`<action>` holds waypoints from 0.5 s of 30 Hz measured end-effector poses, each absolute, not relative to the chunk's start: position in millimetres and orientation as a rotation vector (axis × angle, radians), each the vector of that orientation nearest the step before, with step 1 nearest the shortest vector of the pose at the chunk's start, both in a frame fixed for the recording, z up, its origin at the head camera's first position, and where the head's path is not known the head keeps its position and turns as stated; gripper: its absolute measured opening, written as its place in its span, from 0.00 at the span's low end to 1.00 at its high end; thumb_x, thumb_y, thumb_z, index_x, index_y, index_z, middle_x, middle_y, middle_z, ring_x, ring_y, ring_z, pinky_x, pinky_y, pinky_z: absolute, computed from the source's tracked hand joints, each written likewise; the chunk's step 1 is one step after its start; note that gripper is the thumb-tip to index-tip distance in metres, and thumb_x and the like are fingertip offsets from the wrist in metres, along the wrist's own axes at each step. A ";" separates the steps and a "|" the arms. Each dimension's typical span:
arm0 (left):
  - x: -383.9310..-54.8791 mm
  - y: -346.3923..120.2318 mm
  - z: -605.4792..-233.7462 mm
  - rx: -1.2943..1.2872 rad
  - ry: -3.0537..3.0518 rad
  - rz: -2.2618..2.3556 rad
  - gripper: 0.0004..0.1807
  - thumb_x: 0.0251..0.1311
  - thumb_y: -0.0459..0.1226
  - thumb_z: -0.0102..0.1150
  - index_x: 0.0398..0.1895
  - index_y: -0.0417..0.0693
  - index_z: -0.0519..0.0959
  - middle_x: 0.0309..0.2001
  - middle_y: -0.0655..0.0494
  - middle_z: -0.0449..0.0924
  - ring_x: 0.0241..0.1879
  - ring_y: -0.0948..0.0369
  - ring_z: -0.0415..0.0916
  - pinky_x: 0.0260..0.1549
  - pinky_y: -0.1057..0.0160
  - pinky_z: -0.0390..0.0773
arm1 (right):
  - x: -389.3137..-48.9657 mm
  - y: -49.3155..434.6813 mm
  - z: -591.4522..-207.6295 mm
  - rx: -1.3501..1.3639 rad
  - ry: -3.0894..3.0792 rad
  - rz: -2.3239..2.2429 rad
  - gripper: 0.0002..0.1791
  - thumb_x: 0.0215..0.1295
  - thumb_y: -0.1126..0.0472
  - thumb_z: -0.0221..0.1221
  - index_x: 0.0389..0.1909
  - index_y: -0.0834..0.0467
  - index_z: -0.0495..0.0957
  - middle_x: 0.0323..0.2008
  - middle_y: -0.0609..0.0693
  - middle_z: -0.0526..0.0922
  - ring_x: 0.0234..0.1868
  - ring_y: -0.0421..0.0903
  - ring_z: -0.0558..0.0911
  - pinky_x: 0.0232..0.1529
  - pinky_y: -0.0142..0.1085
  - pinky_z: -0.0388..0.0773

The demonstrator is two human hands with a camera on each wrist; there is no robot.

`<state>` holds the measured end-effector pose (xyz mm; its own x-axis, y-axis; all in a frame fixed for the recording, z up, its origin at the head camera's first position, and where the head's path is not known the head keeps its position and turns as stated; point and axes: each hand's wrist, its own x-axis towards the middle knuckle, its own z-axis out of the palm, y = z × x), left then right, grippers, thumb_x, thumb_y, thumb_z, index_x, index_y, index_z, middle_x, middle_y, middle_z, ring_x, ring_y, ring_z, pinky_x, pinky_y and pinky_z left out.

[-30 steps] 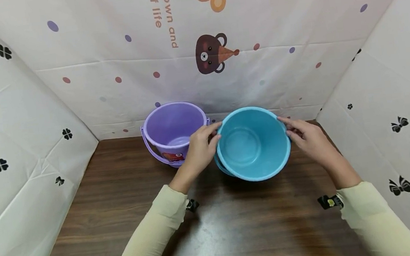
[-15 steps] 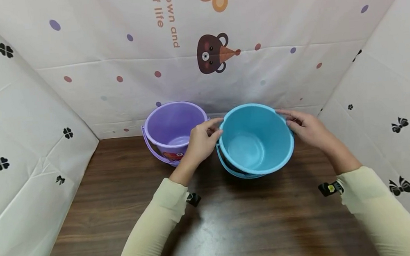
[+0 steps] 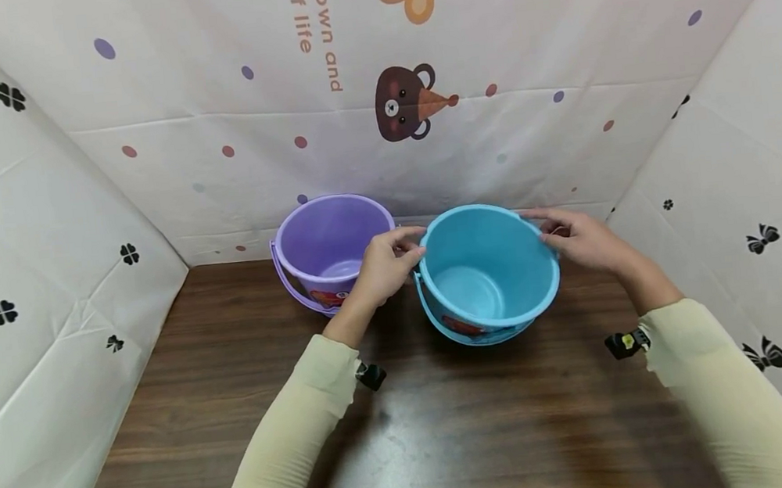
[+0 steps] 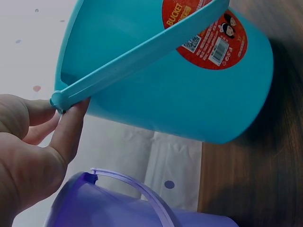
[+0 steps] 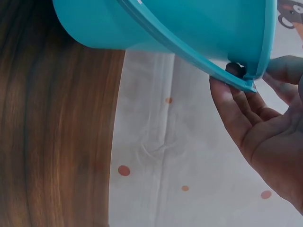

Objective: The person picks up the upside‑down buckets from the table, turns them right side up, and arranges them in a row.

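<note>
A turquoise bucket [image 3: 488, 266] stands on the brown tabletop, its mouth facing up and a little toward me. My left hand [image 3: 386, 264] grips its rim at the left handle joint, thumb and fingers on either side of the edge. On the opposite side my right hand [image 3: 585, 241] holds the rim near the other joint, with fingertips under it in the right wrist view. The bucket's handle [image 4: 137, 59] hangs down across the front, passing over a red round label [image 4: 215, 45]. Just left, partly behind my left hand, stands a purple bucket [image 3: 334, 238] with its handle lowered.
The wooden table [image 3: 238, 416] runs up to a white printed back cloth [image 3: 216, 190] close behind both buckets. White patterned side walls [image 3: 765, 161] enclose the table at left and right. Each wrist carries a small black camera [image 3: 371, 375].
The turquoise bucket has tipped back from facing me to more upright, so its front label and hanging handle now show. Both hands stay on its rim; the purple bucket has not moved.
</note>
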<state>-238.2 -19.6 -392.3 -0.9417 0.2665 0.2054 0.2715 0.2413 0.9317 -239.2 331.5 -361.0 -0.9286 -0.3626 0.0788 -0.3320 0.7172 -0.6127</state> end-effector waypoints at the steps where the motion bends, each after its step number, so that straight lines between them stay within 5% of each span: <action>1: -238.7 -19.2 -392.4 -0.531 -2.475 -1.879 0.18 0.70 0.32 0.63 0.62 0.44 0.82 0.38 0.44 0.83 0.31 0.59 0.82 0.25 0.54 0.88 | -241.1 332.5 -361.5 -0.589 2.857 -1.009 0.26 0.79 0.62 0.52 0.76 0.54 0.68 0.50 0.65 0.83 0.46 0.56 0.83 0.32 0.35 0.82; 5: -240.9 -17.3 -393.6 -0.516 -2.501 -1.900 0.19 0.70 0.31 0.63 0.63 0.43 0.81 0.38 0.44 0.83 0.31 0.60 0.81 0.29 0.49 0.88 | -245.7 333.8 -361.9 -0.577 2.848 -0.982 0.26 0.79 0.63 0.52 0.76 0.52 0.68 0.50 0.64 0.83 0.47 0.57 0.82 0.35 0.40 0.82; 15: -242.6 -12.9 -390.8 -0.481 -2.692 -1.678 0.26 0.64 0.38 0.71 0.65 0.45 0.80 0.42 0.49 0.82 0.40 0.57 0.79 0.32 0.67 0.77 | -247.8 331.5 -362.6 -0.512 2.825 -0.955 0.26 0.79 0.65 0.51 0.75 0.56 0.69 0.51 0.67 0.82 0.50 0.61 0.81 0.37 0.41 0.82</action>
